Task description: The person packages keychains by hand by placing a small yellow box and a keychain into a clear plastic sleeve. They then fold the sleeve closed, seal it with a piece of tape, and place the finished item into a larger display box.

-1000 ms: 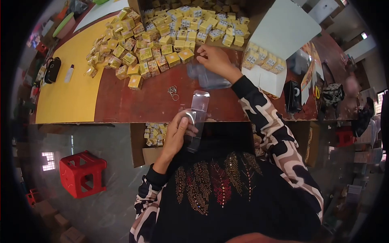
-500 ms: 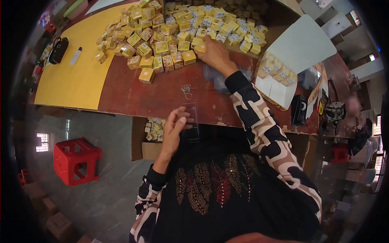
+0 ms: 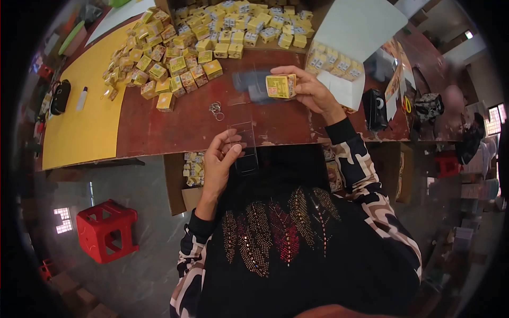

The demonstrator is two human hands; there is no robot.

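Note:
My right hand (image 3: 316, 94) is raised over the table, its thumb and fingers closed on a small yellow printed box (image 3: 281, 86). At the table's front edge, my left hand (image 3: 221, 155) is shut on a see-through clear plastic box (image 3: 245, 159) with straight creases; its exact shape is hard to make out. A few metal key rings (image 3: 216, 110) lie on the red table just beyond that hand. Behind them spreads a large heap of yellow boxes (image 3: 178, 64). Flat clear plastic pieces (image 3: 249, 86) rest beside the raised box, partly behind it.
A white-lidded carton (image 3: 344, 79) with rows of small boxes stands at the right, near a black case (image 3: 375, 108). Yellow sheet (image 3: 93, 122) covers the table's left. Below are a red stool (image 3: 107, 230) and an open carton (image 3: 175, 183) of small boxes.
My right hand has come back from the heap toward me with a yellow box in it. My left hand keeps hold of the clear plastic. The view has shifted somewhat.

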